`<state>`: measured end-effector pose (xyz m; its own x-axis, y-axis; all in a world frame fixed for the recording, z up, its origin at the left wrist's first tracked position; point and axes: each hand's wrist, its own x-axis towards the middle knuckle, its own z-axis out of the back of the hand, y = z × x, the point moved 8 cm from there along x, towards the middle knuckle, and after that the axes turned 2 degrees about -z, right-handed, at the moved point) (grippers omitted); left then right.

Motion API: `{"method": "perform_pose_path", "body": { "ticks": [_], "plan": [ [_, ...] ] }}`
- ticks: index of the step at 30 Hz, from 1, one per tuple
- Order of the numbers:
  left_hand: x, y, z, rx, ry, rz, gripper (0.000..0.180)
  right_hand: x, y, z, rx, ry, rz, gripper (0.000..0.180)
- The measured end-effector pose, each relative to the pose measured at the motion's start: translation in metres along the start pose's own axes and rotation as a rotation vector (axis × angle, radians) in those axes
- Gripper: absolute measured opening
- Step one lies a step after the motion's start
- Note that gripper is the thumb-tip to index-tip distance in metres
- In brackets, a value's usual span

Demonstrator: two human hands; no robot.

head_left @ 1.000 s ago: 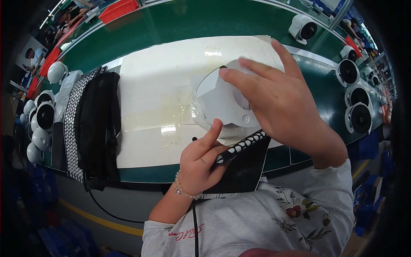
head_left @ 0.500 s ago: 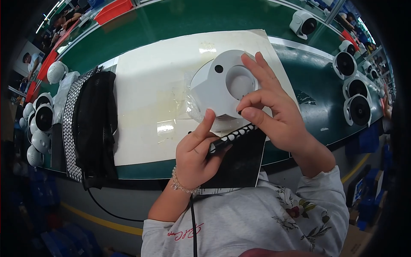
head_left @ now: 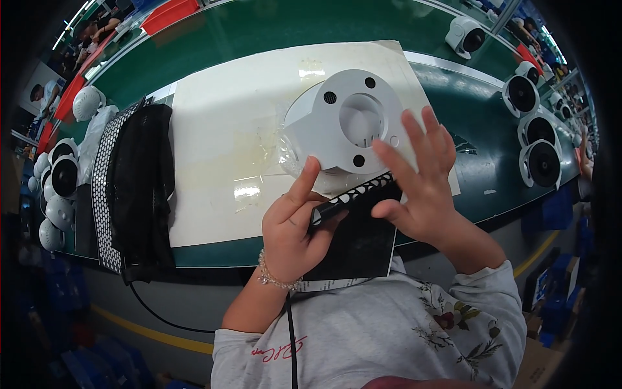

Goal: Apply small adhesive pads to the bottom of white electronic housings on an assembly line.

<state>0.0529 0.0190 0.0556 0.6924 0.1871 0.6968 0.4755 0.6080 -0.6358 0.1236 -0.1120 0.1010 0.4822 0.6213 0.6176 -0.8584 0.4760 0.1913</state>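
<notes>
A white round camera housing [head_left: 346, 123] with a central recess and several small holes lies on the white mat [head_left: 220, 136], partly on clear plastic film. My left hand [head_left: 295, 223] grips a black sheet [head_left: 359, 236] with a dotted white edge, its index finger reaching up to the housing's lower rim. My right hand [head_left: 421, 178] is spread open, fingers touching the housing's right side and the top of the black sheet.
A stack of black sheets with dotted edges [head_left: 133, 188] lies at the left of the mat. White dome cameras [head_left: 61, 178] crowd the left edge, and more white cameras [head_left: 541, 162] line the right of the green bench [head_left: 259, 32]. Other people work at the far left.
The housing has been turned over and now shows its recessed face. My right hand has come off its top and slid down to its right side, fingers spread.
</notes>
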Motion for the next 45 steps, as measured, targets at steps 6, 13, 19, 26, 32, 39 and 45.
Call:
{"method": "perform_pose_path", "body": {
  "ticks": [6,13,19,26,32,39,45],
  "plan": [
    [-0.003,0.002,-0.001,0.001,0.002,-0.035,0.023,0.009,0.027,-0.004,0.245,0.115,0.187,0.026],
    [-0.003,0.002,-0.002,-0.021,0.014,-0.028,0.025,-0.018,0.040,0.003,0.090,-0.247,0.489,0.012],
    [-0.003,-0.001,-0.002,0.050,-0.009,-0.055,0.028,0.023,-0.034,0.014,0.359,-0.080,-0.071,0.005],
    [-0.004,0.001,-0.003,0.078,0.021,-0.027,0.029,0.024,-0.034,0.008,0.275,0.160,-0.111,0.007],
    [-0.007,0.003,-0.005,0.082,0.020,-0.007,0.029,0.008,-0.002,0.022,-0.280,0.151,0.123,0.018],
    [-0.006,0.003,-0.005,0.093,0.020,-0.008,0.031,0.018,0.003,0.027,-0.266,0.325,0.103,0.027],
    [-0.004,-0.001,-0.002,0.056,0.009,-0.030,0.029,0.080,-0.027,0.016,0.116,0.065,0.125,0.034]
  ]
}}
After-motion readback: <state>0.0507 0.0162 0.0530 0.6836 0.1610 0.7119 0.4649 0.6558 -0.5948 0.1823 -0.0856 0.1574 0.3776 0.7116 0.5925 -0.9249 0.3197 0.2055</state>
